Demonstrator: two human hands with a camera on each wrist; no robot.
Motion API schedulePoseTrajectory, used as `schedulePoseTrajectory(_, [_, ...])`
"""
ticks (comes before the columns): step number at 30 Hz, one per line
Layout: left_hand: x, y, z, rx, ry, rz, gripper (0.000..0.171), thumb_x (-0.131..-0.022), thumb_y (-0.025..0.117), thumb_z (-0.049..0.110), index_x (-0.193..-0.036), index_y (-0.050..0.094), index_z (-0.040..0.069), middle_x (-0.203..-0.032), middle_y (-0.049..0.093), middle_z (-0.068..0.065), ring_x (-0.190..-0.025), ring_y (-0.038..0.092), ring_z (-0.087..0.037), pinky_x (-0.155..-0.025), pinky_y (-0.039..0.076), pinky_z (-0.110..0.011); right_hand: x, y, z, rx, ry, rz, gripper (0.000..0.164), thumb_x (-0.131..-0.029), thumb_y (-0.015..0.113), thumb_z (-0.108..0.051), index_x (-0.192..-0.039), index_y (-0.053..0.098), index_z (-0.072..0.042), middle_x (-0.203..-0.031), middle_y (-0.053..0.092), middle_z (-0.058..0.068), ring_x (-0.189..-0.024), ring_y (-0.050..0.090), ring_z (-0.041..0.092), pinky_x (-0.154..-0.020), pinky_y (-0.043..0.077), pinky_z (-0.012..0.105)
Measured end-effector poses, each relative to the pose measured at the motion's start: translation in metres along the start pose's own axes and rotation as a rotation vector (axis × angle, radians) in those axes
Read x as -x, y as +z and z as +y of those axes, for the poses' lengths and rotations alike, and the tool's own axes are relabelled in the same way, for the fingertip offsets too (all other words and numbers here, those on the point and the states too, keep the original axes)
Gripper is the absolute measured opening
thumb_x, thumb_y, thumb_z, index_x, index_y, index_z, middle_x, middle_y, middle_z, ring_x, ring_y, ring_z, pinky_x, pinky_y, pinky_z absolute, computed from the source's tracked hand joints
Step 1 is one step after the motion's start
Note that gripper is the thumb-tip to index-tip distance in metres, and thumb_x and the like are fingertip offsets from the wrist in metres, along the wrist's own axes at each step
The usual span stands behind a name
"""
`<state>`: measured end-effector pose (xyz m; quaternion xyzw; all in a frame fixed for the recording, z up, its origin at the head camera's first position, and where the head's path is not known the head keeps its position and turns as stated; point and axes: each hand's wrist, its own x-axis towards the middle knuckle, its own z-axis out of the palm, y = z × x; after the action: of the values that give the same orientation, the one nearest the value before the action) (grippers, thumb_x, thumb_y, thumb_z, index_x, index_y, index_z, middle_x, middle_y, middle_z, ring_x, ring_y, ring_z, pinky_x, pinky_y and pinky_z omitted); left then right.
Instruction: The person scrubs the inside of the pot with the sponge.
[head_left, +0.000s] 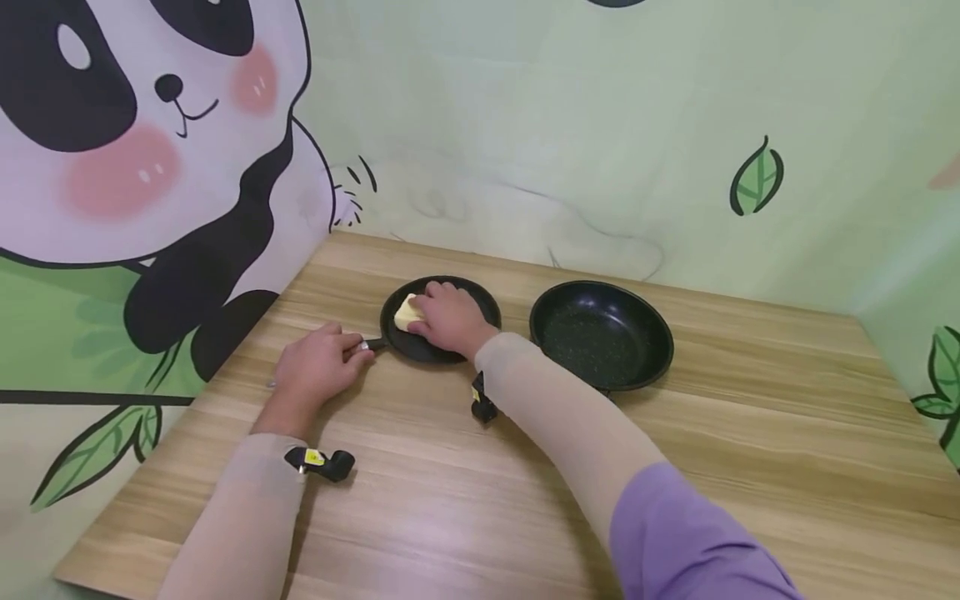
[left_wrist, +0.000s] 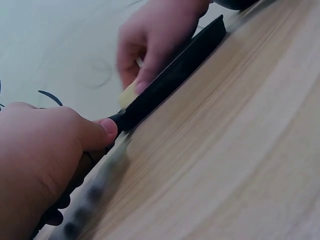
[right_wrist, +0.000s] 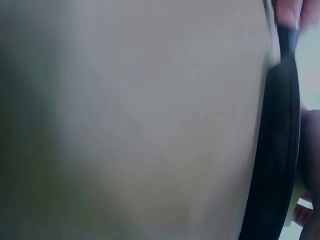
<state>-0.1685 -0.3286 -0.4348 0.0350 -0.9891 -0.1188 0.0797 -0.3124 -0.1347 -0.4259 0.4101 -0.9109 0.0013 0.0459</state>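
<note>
A small black frying pan (head_left: 423, 350) sits on the wooden table, its handle (head_left: 374, 343) pointing left. My left hand (head_left: 317, 367) grips that handle, with the thumb along its top in the left wrist view. Inside the pan, my right hand (head_left: 455, 318) holds a pale yellow sponge (head_left: 406, 314) against the cooking surface, near the handle side. From the left wrist, the sponge (left_wrist: 129, 96) shows under the right fingers, just past the pan wall (left_wrist: 175, 77). The right wrist view is blurred and catches mostly the pan's outer side (right_wrist: 275, 150).
A larger, deeper black pan (head_left: 600, 333) stands to the right of the small one, close to my right forearm, which partly covers its near side. Behind the table (head_left: 765, 400) rises a wall (head_left: 510, 108) painted with a panda and leaves.
</note>
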Motion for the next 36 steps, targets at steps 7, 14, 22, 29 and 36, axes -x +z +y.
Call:
schedulePoseTrajectory(7, [0.000,0.003,0.002,0.012,-0.036,0.007,0.028,-0.095,0.066,0.047,-0.100,0.070,0.020,-0.083,0.047,-0.004,-0.072,0.048,-0.025,-0.059,0.038,-0.039,0.006,0.004,0.036,-0.034,0.135,-0.013,0.054,-0.103,0.051,-0.051,-0.145,0.053,-0.019,-0.130,0.053,0.010,-0.119,0.050,0.027,-0.099,0.044,0.042])
schedulePoseTrajectory(14, [0.002,0.005,0.006,0.027,-0.069,0.012,0.028,-0.095,0.066,0.047,-0.091,0.068,0.019,-0.085,0.050,-0.006,-0.076,0.050,-0.027,-0.058,0.038,-0.040,0.019,0.001,0.029,-0.057,0.200,-0.035,0.052,-0.101,0.053,-0.053,-0.138,0.053,-0.015,-0.125,0.052,0.011,-0.114,0.051,0.028,-0.094,0.044,0.044])
schedulePoseTrajectory(22, [0.000,0.002,0.006,0.007,-0.056,-0.003,0.032,-0.096,0.065,0.047,-0.110,0.072,0.019,-0.088,0.053,-0.007,-0.079,0.053,-0.028,-0.062,0.043,-0.043,0.025,0.000,0.007,-0.062,0.289,-0.045,0.053,-0.101,0.053,-0.052,-0.133,0.048,-0.010,-0.129,0.048,0.015,-0.117,0.050,0.032,-0.091,0.050,0.047])
schedulePoseTrajectory(29, [-0.001,0.001,0.005,-0.008,-0.025,-0.011,0.028,-0.096,0.065,0.043,-0.107,0.072,0.017,-0.086,0.051,-0.006,-0.074,0.051,-0.027,-0.061,0.041,-0.042,0.023,0.003,-0.018,-0.150,0.374,-0.002,0.050,-0.100,0.056,-0.050,-0.130,0.050,-0.010,-0.126,0.049,0.012,-0.112,0.050,0.030,-0.085,0.051,0.046])
schedulePoseTrajectory(36, [-0.002,0.003,0.005,-0.026,0.041,0.025,0.024,-0.095,0.066,0.041,-0.092,0.069,0.017,-0.081,0.049,-0.005,-0.069,0.051,-0.028,-0.060,0.041,-0.044,0.011,0.005,-0.051,-0.218,0.430,0.055,0.050,-0.098,0.059,-0.049,-0.129,0.051,-0.011,-0.121,0.048,0.012,-0.105,0.050,0.029,-0.080,0.052,0.043])
